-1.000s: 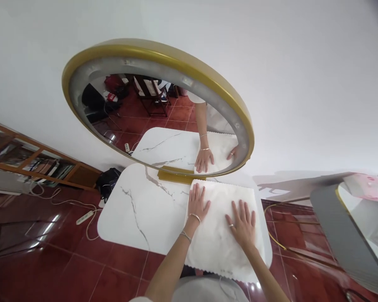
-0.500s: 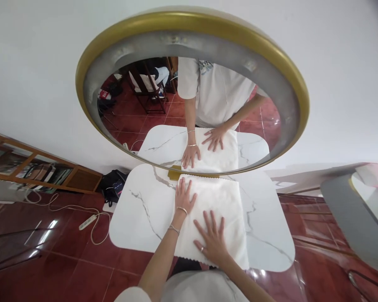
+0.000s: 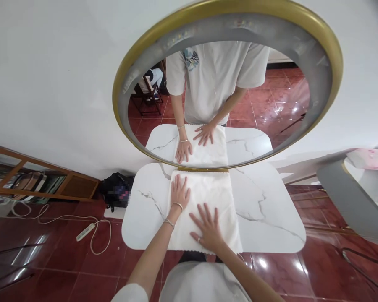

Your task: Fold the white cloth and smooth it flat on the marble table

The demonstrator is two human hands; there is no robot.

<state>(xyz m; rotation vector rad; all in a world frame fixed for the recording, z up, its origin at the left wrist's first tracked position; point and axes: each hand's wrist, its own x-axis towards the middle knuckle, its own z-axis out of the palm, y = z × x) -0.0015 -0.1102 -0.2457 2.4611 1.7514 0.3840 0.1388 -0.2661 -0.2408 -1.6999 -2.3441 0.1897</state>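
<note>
A white cloth (image 3: 219,195) with a scalloped edge lies flat across the middle of a white marble-patterned table (image 3: 264,222). On its far left part rests my left hand (image 3: 180,193), palm down with the fingers stretched out; two bracelets circle that wrist. My right hand (image 3: 208,230) presses flat on the cloth closer to my body, fingers spread, a ring on one finger. Both hands touch only the cloth.
A round gold-framed mirror (image 3: 334,63) stands at the table's far edge, reflecting my torso and hands. Left are a wooden bookcase (image 3: 78,186), a black bag (image 3: 115,186) and a power strip (image 3: 85,232) with its cable on the red floor. Another table (image 3: 343,197) stands right.
The view has shifted, so the mirror now appears further right. Across the cloth, my right hand has moved a little left, toward my left hand. Both hands stay flat on it.
</note>
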